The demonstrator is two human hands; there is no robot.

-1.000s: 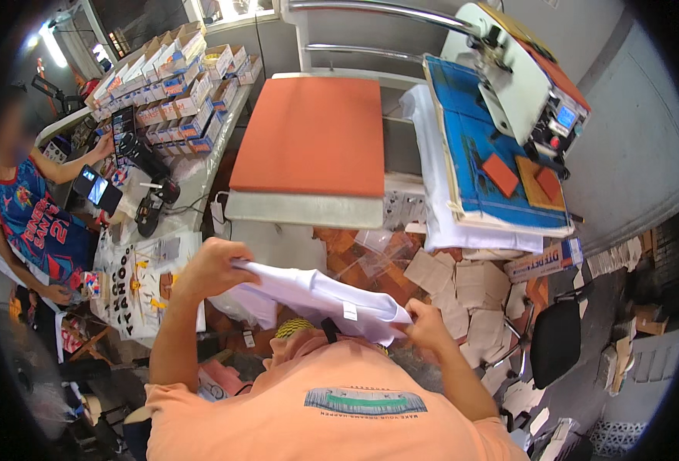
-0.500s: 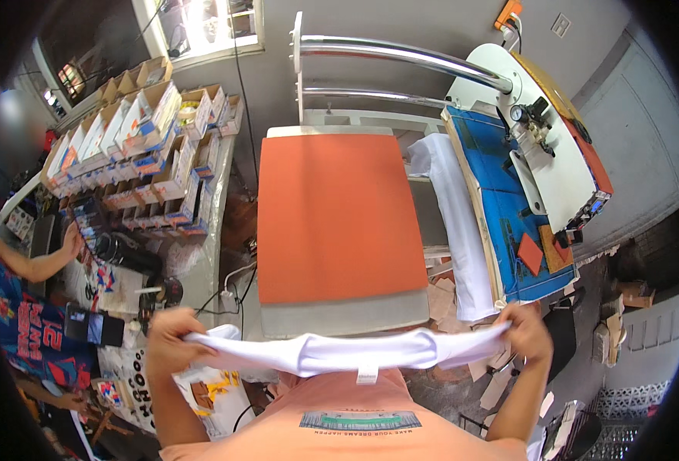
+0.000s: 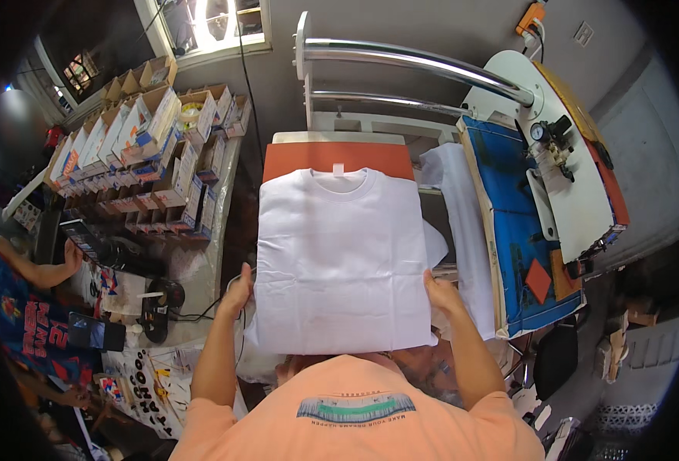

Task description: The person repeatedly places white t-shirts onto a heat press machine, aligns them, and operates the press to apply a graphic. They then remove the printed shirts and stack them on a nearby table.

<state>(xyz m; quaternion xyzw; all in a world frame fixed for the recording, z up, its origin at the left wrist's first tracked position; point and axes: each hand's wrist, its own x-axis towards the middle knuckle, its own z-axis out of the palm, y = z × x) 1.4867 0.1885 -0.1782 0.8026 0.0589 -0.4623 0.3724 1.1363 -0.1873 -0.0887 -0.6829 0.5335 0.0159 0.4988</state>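
A white crew-neck T-shirt lies spread over the orange pad of a heat press, its collar toward the far end and a small tag showing inside the neck. Faint creases cross its front. My left hand is closed at the shirt's left side edge, thumb up, fingers partly hidden. At the opposite side edge, my right hand grips the cloth with its fingers partly under it. The near hem hangs close to my body, and a bit of sleeve sticks out on the right.
The press's white head with a gauge is swung right, above a blue board. White cloth hangs between board and pad. Chrome bars cross behind. At left, cardboard bins stand on a table beside another person's arm.
The shirt, earlier stretched as a narrow band between my raised hands near my chest, now lies flat over most of the orange pad. My hands have moved inward, to its sides.
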